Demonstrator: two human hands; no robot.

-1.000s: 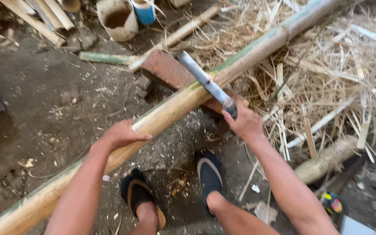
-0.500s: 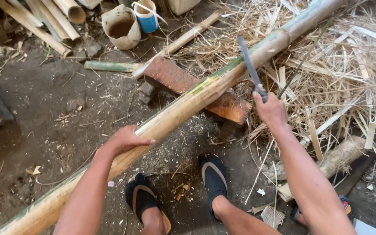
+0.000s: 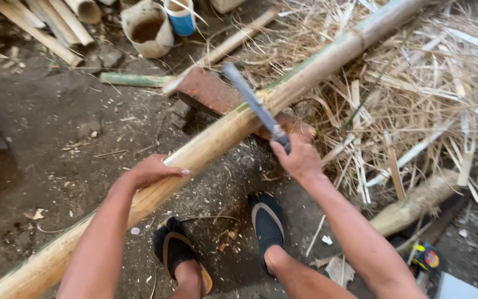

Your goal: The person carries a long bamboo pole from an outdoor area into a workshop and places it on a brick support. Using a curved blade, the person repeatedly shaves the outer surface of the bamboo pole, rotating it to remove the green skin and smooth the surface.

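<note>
Head view. The person is working a long bamboo pole [image 3: 211, 138] that is running diagonally from the lower left corner of the frame to the upper right. The left hand [image 3: 147, 171] is lying over the pole near frame centre-left, fingers wrapped across its top, pinning it down. The right hand [image 3: 300, 160] is clenched around the handle of a long-bladed knife [image 3: 253, 102], the blade angling up and left across the pole at mid-frame, its flat just over the pole's surface.

Judging by this, the step in hand is chopping or shaving the pole's skin where it is resting on a reddish-brown block [image 3: 217, 94]. The next stroke calls for the blade landing clear of the left hand, which is sitting near but well below the blade, and for the pole being kept from rolling.

The pole is looking pale yellow and bare along its lower half, with green skin showing along the upper stretch toward the top right. Split strips and dry shavings [image 3: 416, 111] are piling at right. Two sandalled feet [image 3: 222, 238] are standing just below the pole, at bottom centre. A clay-coloured pot [image 3: 145, 27] and a blue cup [image 3: 181, 14] are sitting at upper left.
</note>
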